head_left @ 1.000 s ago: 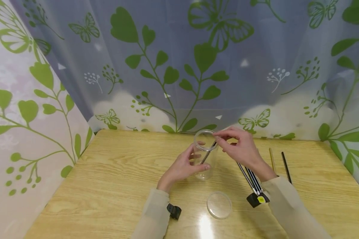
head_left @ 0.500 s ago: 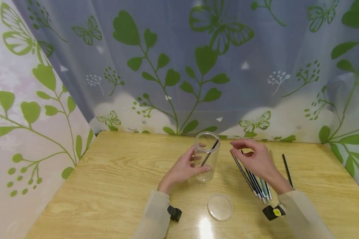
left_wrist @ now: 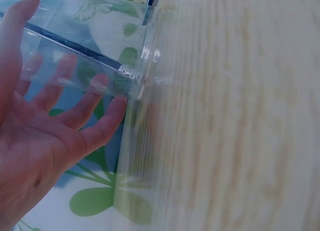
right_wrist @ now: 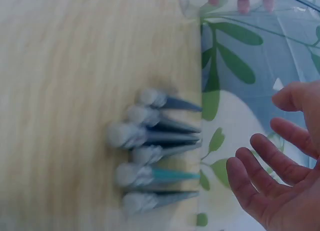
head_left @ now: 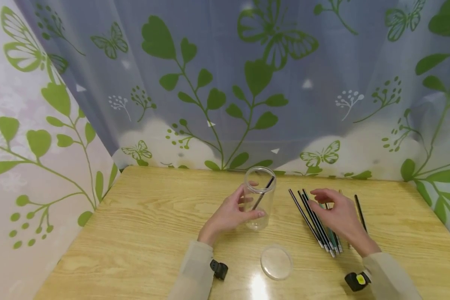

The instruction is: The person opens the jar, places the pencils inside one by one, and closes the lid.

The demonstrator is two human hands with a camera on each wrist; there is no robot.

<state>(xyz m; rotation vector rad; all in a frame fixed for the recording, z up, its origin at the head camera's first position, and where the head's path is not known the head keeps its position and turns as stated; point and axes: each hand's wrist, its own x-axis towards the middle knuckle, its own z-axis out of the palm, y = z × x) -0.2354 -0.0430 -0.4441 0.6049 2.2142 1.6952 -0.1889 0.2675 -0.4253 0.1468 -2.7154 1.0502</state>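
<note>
Nearest, a round, clear, shallow lid (head_left: 276, 262) lies flat on the pale wood-grained table (head_left: 165, 216), best left where no forearm drags it. Beyond it, a close bundle of slim, mostly dark pencils (head_left: 316, 225) with pale ends lies under and beside the person's right hand (head_left: 337, 212). Its thumb and fingers stand parted, gently bent, with nothing between them; whether a fingertip brushes a shaft cannot be told. Since the shafts lie so close, a pinch on one alone, near its far end, would probably work best. The left hand (head_left: 230, 212) cups a tall, clear, cylindrical jar (head_left: 266, 206), thumb on the near side, fingers spread behind; a light, steady hold should suit it. Inside, one black pencil (head_left: 263, 194) leans aslant.
</note>
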